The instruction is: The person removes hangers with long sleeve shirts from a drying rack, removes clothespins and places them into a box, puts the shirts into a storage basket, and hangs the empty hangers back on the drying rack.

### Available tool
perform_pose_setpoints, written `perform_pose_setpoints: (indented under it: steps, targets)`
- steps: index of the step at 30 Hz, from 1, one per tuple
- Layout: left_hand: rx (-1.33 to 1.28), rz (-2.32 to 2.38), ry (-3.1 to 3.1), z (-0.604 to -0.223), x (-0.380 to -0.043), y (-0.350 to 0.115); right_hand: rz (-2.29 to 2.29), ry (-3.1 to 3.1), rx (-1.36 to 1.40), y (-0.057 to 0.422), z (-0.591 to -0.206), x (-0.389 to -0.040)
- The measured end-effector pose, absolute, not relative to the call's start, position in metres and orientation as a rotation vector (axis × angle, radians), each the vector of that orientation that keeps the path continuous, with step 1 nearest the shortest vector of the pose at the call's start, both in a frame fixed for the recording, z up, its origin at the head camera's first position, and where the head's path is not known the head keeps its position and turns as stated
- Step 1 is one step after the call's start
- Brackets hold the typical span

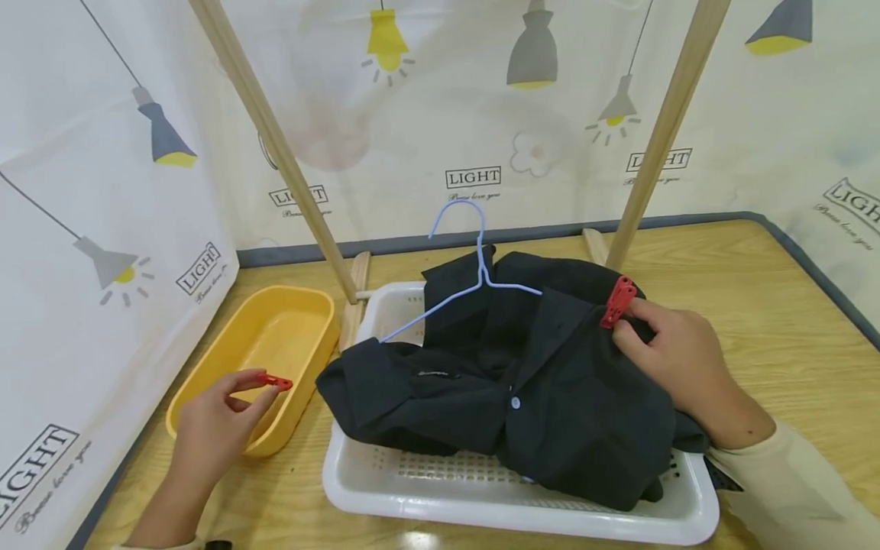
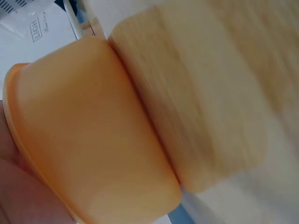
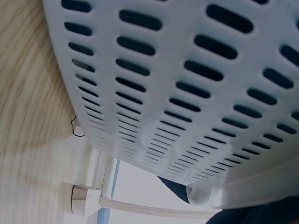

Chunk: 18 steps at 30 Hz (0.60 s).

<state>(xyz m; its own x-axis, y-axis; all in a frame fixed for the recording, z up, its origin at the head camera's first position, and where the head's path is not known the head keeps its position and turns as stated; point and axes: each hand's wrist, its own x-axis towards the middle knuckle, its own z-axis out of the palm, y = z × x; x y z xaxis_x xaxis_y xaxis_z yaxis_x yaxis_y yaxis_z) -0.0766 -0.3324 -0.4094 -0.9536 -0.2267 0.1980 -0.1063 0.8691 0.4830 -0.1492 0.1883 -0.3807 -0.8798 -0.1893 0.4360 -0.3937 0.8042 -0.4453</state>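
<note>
My left hand (image 1: pixel 216 420) pinches a small red clothespin (image 1: pixel 278 381) between thumb and fingertips, above the near right side of a yellow plastic tub (image 1: pixel 182 374). In the left wrist view, the tub's outer wall (image 2: pixel 93 130) covers most of the picture, and the clothespin is out of sight. A dark button-up shirt (image 1: pixel 584 412) lies bunched over a white basket (image 1: pixel 392 489), with a light purple hanger (image 1: pixel 482 260) at its collar. At the shirt's right shoulder, my right hand (image 1: pixel 677 355) grips another red clothespin (image 1: pixel 618 302) standing upright against the cloth.
Behind the basket, two wooden posts (image 1: pixel 282 145) (image 1: pixel 663 137) rise from wooden feet on the wood-grain table (image 1: pixel 777 305). Printed cloth walls (image 1: pixel 412 114) close off the back and sides. Slotted basket wall (image 3: pixel 154 93) fills much of the right wrist view.
</note>
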Motion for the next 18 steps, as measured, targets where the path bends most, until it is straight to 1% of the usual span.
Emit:
perform_pose_setpoints:
  steps: [18]
  targets:
    - [0.305,-0.634,-3.072,-0.408,-0.081,-0.319,0.755,-2.619,0.433,0.191,-0.383,-0.151]
